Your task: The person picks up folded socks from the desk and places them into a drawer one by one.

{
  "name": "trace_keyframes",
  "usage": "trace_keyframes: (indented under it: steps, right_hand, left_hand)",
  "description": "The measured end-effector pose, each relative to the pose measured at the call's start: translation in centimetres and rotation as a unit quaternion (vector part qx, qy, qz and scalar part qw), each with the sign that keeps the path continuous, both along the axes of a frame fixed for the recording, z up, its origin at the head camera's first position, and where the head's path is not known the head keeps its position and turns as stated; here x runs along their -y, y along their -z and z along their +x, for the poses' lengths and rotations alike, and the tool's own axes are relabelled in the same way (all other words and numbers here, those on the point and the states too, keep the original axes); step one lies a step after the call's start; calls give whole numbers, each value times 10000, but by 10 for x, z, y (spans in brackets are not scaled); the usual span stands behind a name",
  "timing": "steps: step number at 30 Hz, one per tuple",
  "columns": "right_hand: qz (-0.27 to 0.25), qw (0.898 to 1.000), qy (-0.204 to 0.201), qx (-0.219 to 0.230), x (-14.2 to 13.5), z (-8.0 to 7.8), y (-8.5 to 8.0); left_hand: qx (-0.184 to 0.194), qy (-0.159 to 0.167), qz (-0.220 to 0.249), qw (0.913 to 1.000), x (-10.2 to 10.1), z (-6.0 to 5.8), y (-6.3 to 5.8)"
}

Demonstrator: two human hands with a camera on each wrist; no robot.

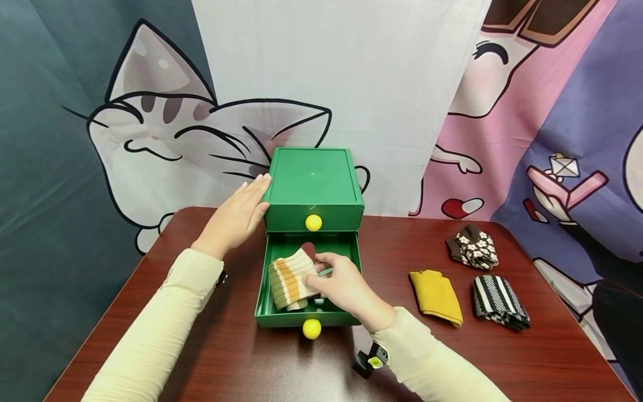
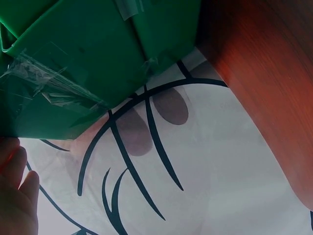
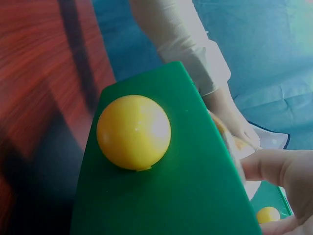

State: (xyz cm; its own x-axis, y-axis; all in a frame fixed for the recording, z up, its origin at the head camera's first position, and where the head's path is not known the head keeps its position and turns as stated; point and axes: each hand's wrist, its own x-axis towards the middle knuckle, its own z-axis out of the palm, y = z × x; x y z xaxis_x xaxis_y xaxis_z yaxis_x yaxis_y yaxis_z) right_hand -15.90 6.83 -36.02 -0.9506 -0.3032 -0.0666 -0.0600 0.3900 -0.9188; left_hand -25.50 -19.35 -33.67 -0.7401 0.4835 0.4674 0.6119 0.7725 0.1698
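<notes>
A small green cabinet (image 1: 313, 176) with yellow ball knobs stands on the table, its lower drawer (image 1: 281, 320) pulled out. My left hand (image 1: 236, 215) lies with straight fingers against the cabinet's left upper edge. Over the open drawer, my right hand (image 1: 346, 285) pinches a folded sock (image 1: 290, 278) with white, orange and olive stripes between thumb and fingers. A maroon part (image 1: 308, 249) shows at the sock's top. In the right wrist view, the drawer front with its yellow knob (image 3: 133, 132) hides most of the sock.
On the table's right side lie a folded yellow sock (image 1: 437, 297), a black-and-white patterned folded sock (image 1: 499, 301) and a brown floral one (image 1: 473, 247). The upper drawer (image 1: 286, 218) is closed. A printed cloth (image 1: 341, 67) hangs behind the table (image 1: 226, 357).
</notes>
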Motion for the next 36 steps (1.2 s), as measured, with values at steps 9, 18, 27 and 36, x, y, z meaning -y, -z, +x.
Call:
trace_keyframes:
  steps: [9, 18, 27, 36]
  right_hand:
    - [497, 9982, -336, 66, 3, -1, 3]
    - [435, 9951, -782, 424, 2, -2, 0]
    - [806, 9931, -851, -30, -6, -2, -2]
    - [734, 9913, -669, -867, -25, 2, -15]
  left_hand:
    - [-37, 15, 5, 10000, 0, 0, 0]
    - [-69, 9, 40, 10000, 1, -1, 2]
    - [-52, 17, 63, 10000, 0, 0, 2]
    - [-90, 43, 51, 9999, -1, 0, 1]
